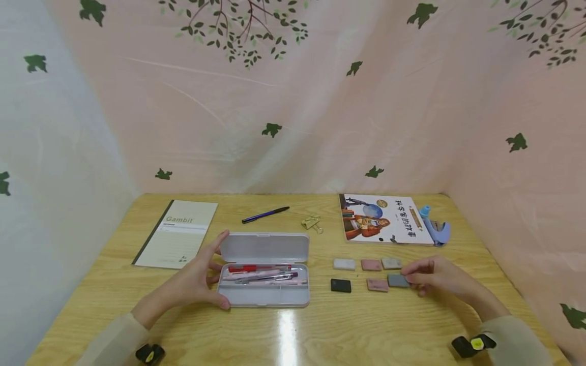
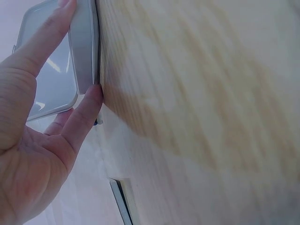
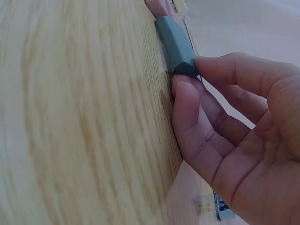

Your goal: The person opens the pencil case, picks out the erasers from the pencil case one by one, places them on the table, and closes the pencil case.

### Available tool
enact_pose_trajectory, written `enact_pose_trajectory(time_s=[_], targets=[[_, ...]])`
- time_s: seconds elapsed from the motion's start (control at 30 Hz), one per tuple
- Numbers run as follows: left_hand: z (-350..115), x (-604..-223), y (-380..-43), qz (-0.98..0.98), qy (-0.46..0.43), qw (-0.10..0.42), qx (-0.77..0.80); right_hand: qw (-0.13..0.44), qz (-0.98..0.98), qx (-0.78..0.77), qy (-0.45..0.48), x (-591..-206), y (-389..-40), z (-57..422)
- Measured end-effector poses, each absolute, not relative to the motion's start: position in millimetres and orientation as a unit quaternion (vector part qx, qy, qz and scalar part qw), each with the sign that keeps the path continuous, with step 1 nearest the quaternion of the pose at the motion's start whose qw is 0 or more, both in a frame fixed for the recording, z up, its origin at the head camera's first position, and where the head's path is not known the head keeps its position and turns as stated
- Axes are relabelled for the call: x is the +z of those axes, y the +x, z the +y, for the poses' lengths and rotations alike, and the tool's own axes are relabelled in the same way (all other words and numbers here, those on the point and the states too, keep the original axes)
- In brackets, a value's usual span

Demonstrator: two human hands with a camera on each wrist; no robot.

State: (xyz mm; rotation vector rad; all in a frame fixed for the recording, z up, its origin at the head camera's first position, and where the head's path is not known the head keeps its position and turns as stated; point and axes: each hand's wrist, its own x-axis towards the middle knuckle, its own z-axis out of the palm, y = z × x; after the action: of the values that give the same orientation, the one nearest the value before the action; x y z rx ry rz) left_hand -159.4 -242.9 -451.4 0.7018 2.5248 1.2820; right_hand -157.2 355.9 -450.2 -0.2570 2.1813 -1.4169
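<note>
An open pencil case (image 1: 293,298) has several pens, one of them red (image 1: 256,268), in its rear compartment. My left hand (image 1: 198,279) holds the case at its left end, thumb at the front corner and fingers by the hinge and lid (image 1: 264,247). In the left wrist view, the thumb and fingers span the case's side wall (image 2: 83,51). My right hand (image 1: 435,277) pinches the right end of a grey eraser (image 1: 397,280), low by the table. In the right wrist view, the fingertips hold the end of this grey-green block (image 3: 177,42).
Beside the grey eraser lie a pink one (image 1: 377,285) and a black one (image 1: 341,285). Behind are white (image 1: 344,264), pink (image 1: 371,265) and pale grey (image 1: 391,263) blocks. Farther back are a notebook (image 1: 178,234), pen (image 1: 265,215), binder clips (image 1: 311,222), book (image 1: 384,218) and blue stapler-like object (image 1: 438,232).
</note>
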Motion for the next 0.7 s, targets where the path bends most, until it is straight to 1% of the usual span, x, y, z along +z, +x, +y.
enact_pose_trajectory(time_s=[0.1,0.33,0.53,0.6,0.7], targets=[[-242.3,-451.2,-159.6,0.863,0.238,0.111,0.433,0.257,0.808,-0.52,-0.099,-451.7,-157.2,356.8],[-241.6,-450.9,-159.8,0.865,0.237,0.106,0.429,0.226,0.82,-0.515,-0.109,-456.0,-156.5,355.4],[-241.9,-450.2,-158.7,0.864,0.239,0.101,0.43,0.216,0.824,-0.516,-0.093,-454.1,-156.6,352.3],[-241.6,-449.4,-158.1,0.864,0.238,0.102,0.432,0.199,0.834,-0.507,-0.083,-451.3,-155.7,348.2],[-240.7,-448.8,-157.4,0.862,0.237,0.106,0.434,0.154,0.848,-0.499,-0.092,-441.7,-155.0,336.3]])
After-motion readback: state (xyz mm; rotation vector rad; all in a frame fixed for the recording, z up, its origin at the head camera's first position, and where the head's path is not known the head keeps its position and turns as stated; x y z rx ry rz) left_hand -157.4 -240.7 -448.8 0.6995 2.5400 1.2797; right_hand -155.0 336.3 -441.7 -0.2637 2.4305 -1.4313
